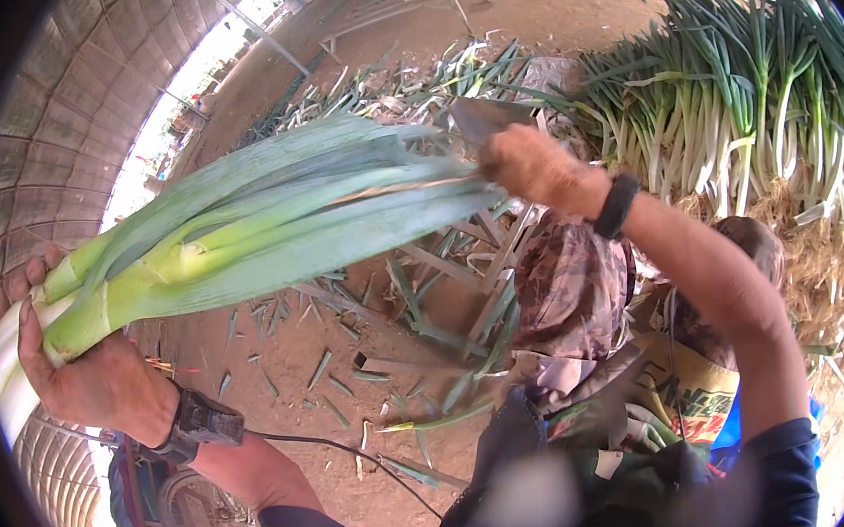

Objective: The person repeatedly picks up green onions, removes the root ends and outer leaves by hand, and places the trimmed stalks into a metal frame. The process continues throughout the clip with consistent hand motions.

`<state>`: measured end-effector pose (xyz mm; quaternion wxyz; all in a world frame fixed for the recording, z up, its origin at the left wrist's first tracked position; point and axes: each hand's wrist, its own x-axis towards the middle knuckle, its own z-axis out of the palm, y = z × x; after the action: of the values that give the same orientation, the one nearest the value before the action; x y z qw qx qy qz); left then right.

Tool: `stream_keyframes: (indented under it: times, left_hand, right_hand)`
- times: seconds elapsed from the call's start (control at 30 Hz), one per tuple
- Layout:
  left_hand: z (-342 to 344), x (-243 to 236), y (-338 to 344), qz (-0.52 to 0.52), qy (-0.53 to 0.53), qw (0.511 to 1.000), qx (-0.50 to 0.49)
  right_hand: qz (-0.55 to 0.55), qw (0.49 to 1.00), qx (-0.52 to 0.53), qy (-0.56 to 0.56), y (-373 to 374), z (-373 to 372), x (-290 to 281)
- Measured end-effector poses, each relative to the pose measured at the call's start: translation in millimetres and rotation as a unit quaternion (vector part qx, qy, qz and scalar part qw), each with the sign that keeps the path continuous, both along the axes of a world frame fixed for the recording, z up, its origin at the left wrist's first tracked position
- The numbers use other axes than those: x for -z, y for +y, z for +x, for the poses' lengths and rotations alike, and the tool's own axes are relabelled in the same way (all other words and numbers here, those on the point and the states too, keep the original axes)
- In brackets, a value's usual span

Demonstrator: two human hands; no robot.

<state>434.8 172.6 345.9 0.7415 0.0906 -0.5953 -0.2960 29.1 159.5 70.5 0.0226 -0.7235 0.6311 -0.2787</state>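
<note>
My left hand [106, 381] is wrapped around the pale lower stems of a bundle of thick leeks [238, 224]. The bundle lies almost level across the view, its broad green leaves stretching to the right. My right hand [537, 165] grips a knife [486, 117] at the cut-looking ends of the leaves. A wide grey blade shows above the fist, slightly blurred, while the handle is hidden in the fingers. The fist is close to or touching the leaf ends; I cannot tell which.
Many upright leeks [729, 96] stand massed at the right, roots down. Leaf scraps [397, 95] litter the earth floor beyond the bundle. A slatted wooden frame [454, 281] is below it, beside my camouflage-covered knee [569, 281]. A wheel [214, 523] stands at lower left.
</note>
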Motion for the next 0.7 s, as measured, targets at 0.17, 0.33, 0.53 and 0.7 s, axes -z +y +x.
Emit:
stream_keyframes:
  times: [0.17, 0.33, 0.53, 0.7]
  left_hand:
    - [29.1, 15.0, -23.5, -0.204, -0.262, 0.833, -0.444]
    - [64.2, -16.4, -43.7, -0.200, -0.492, 0.672, -0.516]
    - [2.2, 89.5, -171.0, 0.007, -0.620, 0.627, -0.472]
    - [-80.1, 285.9, -233.2, 0.124, -0.773, 0.545, -0.301]
  right_hand:
    - [0.168, 0.945, 0.214, 0.182, 23.6, -144.3, 32.0]
    - [0.177, 0.963, 0.154, -0.135, 72.0, -213.2, 9.7]
    - [0.109, 0.928, 0.087, -0.346, 96.1, -183.9, -23.7]
    - [0.160, 0.905, 0.080, -0.385, 102.3, -187.9, 7.1]
